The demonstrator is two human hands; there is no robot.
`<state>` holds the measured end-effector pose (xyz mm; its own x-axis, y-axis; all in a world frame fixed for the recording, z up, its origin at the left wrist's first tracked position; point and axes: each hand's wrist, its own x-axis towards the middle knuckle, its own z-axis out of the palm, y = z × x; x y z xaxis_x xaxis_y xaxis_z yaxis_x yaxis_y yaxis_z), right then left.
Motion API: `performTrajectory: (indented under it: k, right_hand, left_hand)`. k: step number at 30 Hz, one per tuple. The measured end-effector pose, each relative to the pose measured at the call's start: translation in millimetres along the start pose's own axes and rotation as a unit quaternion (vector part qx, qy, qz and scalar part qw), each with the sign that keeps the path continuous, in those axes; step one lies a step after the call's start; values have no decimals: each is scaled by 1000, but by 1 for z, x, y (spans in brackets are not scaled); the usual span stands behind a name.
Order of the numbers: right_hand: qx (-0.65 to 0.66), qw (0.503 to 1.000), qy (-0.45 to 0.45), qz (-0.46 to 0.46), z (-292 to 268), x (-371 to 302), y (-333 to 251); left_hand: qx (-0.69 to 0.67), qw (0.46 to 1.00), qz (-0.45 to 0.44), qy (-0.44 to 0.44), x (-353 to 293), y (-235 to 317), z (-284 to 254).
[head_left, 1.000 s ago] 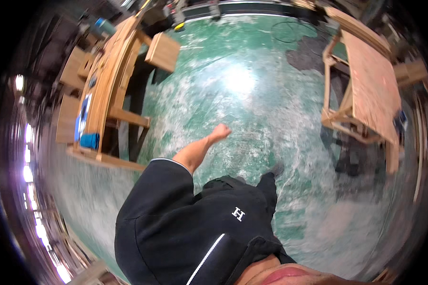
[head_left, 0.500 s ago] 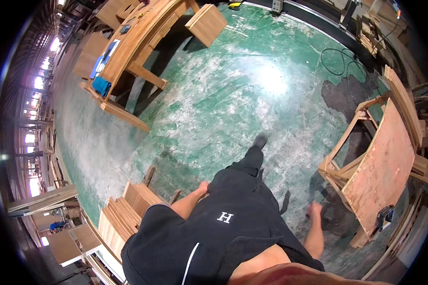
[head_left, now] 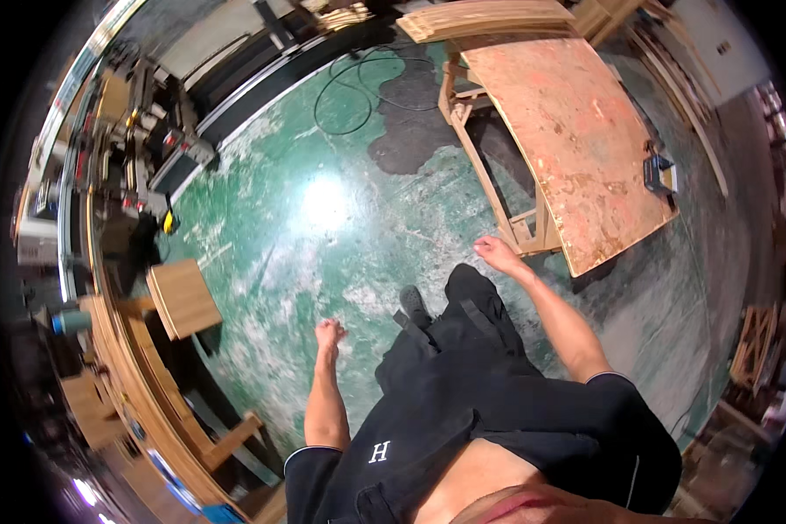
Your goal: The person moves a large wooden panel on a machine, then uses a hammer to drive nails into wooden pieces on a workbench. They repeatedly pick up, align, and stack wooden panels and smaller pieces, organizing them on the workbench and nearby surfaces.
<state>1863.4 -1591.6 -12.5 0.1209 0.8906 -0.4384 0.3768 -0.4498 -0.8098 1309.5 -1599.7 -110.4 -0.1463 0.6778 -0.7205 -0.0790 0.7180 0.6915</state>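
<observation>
My left hand (head_left: 330,333) hangs over the green floor in front of me, its fingers curled in a loose fist with no object showing in it. My right hand (head_left: 498,253) is held out by the near corner of a low wooden stand, its fingers bent inward and nothing visible in them. That stand carries a worn, pinkish plywood board (head_left: 568,148). A small dark tool or device (head_left: 659,173) rests at the board's right edge.
A long wooden workbench (head_left: 118,349) runs along the left, with a wooden box-like piece (head_left: 183,299) jutting from it. Curved wooden strips (head_left: 485,19) lie beyond the board. A dark cable (head_left: 342,131) loops on the floor beside a dark patch (head_left: 410,113).
My view has swung to the right: the board stand is now ahead and the workbench at the far left. Both arms have come forward, and I have stepped closer to the stand.
</observation>
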Motion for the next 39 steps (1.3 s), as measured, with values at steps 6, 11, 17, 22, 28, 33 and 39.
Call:
performTrajectory:
  k: [6, 11, 17, 22, 28, 33, 39]
  right_hand:
    - [150, 970, 74, 178, -49, 87, 61]
    - [287, 934, 91, 192, -122, 213, 62]
    - [158, 962, 77, 210, -203, 365, 23]
    - [284, 939, -26, 192, -263, 512, -15]
    - [412, 903, 28, 121, -280, 605, -180]
    - [593, 792, 132, 66, -280, 671, -215]
    - [698, 669, 243, 85, -257, 753, -175]
  left_hand:
    - [58, 994, 81, -37, 128, 174, 101]
    - [139, 989, 5, -52, 227, 195, 176]
    - [247, 969, 16, -2, 269, 276, 322]
    - [313, 934, 154, -74, 353, 432, 454]
    - [318, 894, 294, -110, 485, 626, 603]
    - [369, 847, 304, -233, 593, 751, 763]
    - [517, 750, 103, -399, 682, 778, 934]
